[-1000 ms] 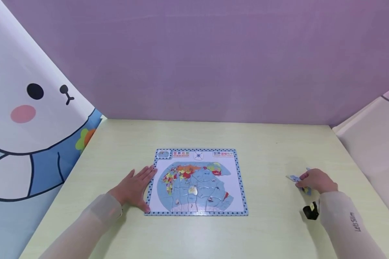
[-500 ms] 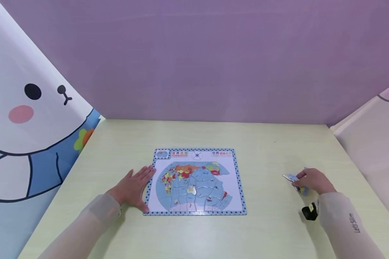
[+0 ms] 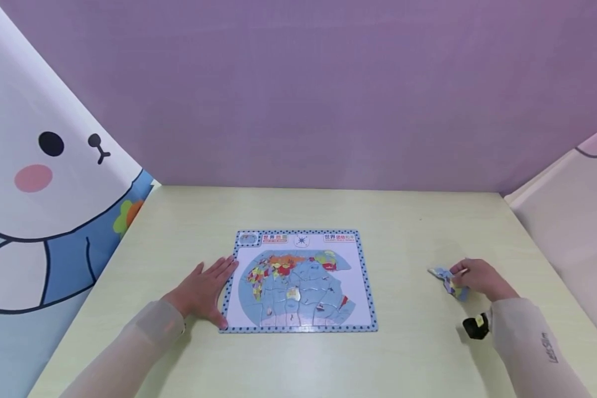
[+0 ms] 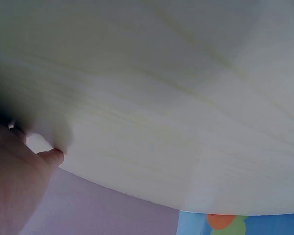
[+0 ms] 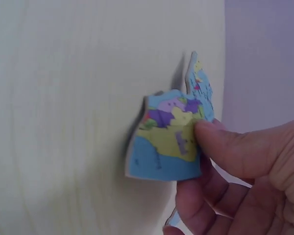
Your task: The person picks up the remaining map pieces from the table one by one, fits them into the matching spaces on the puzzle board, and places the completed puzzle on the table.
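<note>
A world map jigsaw puzzle (image 3: 298, 293) with a blue dotted border lies on the table, its right side showing a white gap between the pieces. Along the board's left edge my left hand (image 3: 203, 290) rests with fingers spread. To the right, just above the table, my right hand (image 3: 482, 277) pinches puzzle pieces between thumb and fingers. One is a blue puzzle piece with yellow and purple land (image 5: 169, 137), under the thumb. Behind it a narrower blue puzzle piece (image 5: 200, 88) sticks up. Part of another edge shows below, mostly hidden by the fingers.
The pale wooden table (image 3: 398, 232) meets a purple backdrop (image 3: 328, 99) at its far edge. A cartoon-printed sheet (image 3: 55, 221) stands at the left, a pale one (image 3: 577, 221) at the right. A small black device (image 3: 475, 326) sits at my right wrist.
My right hand has shifted slightly left, and the pieces in it have turned so more of their printed faces shows. The left hand stays on the board's edge.
</note>
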Available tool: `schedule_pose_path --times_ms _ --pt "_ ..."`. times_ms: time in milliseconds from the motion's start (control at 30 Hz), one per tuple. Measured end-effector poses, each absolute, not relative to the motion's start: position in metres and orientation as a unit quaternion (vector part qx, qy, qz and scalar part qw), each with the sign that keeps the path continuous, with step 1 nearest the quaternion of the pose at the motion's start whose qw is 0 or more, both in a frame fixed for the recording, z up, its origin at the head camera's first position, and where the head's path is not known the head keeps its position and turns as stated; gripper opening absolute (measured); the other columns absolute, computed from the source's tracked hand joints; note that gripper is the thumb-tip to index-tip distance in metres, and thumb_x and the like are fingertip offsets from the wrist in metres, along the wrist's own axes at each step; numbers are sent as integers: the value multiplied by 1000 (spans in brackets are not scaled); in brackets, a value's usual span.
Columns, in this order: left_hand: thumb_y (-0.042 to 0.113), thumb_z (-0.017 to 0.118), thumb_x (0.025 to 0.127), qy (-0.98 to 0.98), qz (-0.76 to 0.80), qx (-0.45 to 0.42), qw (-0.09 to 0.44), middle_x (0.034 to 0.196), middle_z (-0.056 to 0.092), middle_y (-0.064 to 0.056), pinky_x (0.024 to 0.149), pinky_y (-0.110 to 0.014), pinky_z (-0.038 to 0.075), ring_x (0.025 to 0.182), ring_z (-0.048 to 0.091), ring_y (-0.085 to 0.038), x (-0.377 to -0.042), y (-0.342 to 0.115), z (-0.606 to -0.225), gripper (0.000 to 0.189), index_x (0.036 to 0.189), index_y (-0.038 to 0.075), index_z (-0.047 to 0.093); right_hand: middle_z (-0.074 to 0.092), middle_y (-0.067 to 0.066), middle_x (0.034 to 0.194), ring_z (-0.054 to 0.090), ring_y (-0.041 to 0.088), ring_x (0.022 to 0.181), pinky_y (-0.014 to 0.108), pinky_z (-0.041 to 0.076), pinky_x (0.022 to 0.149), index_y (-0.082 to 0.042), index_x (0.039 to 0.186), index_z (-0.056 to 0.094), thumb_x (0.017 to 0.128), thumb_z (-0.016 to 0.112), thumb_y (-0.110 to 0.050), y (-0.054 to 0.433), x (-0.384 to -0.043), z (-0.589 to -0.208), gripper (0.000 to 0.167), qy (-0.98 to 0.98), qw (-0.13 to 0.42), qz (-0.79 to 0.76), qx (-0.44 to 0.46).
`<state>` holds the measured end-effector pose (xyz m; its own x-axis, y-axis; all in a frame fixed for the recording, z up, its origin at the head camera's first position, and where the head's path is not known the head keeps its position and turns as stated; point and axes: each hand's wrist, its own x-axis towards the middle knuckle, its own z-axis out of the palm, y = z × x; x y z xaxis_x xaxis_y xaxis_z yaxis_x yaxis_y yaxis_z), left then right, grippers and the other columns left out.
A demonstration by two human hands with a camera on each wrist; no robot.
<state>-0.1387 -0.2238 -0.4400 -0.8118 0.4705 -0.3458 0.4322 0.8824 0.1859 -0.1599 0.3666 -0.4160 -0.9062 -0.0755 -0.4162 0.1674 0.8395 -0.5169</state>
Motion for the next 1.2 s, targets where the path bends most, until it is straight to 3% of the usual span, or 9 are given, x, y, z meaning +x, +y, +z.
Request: schedule_pose_path --times_ms 133,367,600,1200 --pt "68 79 56 951 45 239 192 155 24 -20 107 -68 14 142 18 -39 -139 -225 -442 129 150 0 23 60 19 96 56 23 81 33 45 66 16 110 55 89 60 -5 367 -158 -417 31 923 223 -312 24" --pt "69 78 56 951 40 245 186 155 24 -20 107 -68 15 142 18 -39 -139 -226 -443 128 150 0 23 60 14 97 57 18 78 32 47 65 17 116 51 91 59 -7 364 -156 -416 35 899 248 -358 47" --pt "68 78 56 951 42 243 185 155 25 -19 107 -68 16 142 18 -39 -139 -225 -443 127 150 0 24 60 7 90 55 16 73 32 50 63 18 117 50 92 57 -5 358 -153 -420 34 892 236 -384 48" --pt "66 79 55 951 49 235 193 155 24 -18 107 -67 13 143 16 -39 -140 -224 -444 128 150 1 23 53 4 83 50 14 69 25 45 59 17 120 47 95 54 -5 342 -150 -422 33 882 222 -415 17"
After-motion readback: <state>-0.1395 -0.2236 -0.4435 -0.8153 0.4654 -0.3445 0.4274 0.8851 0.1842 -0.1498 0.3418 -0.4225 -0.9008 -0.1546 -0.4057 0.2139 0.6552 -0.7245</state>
